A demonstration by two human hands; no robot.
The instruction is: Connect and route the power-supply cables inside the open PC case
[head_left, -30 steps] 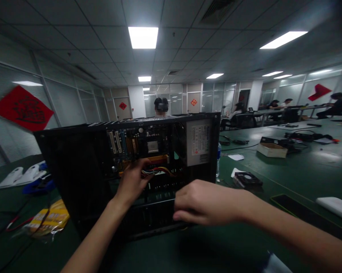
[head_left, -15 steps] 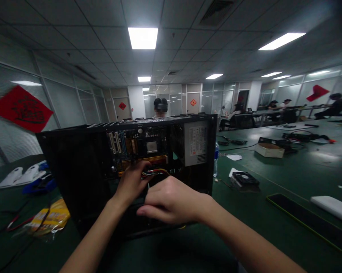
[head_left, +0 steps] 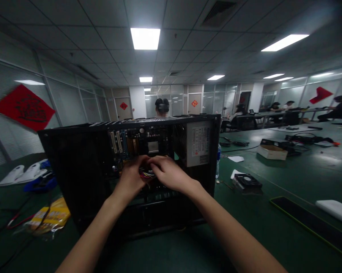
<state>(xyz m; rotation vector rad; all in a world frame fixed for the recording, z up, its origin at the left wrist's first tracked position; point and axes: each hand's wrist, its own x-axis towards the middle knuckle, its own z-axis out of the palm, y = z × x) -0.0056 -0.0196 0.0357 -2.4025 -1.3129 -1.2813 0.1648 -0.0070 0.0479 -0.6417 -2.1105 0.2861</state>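
Observation:
An open black computer case stands upright in front of me. Inside it are a motherboard with pale slots and a silver power supply at the upper right. My left hand reaches in below the board's middle, its fingers closed around a bundle of coloured wires. From the right, my right hand meets it, fingers bent and closed on the same bundle near the left fingertips. The hands hide the end of the wires and part of the board.
On the green table to the right lie a cooling fan, a dark flat strip and a small open box. A yellow packet and loose cables lie left. A bottle stands behind the case. Several people sit farther off.
My right hand has moved up and inward from in front of the case to the wires beside my left hand. The left hand stays at the bundle.

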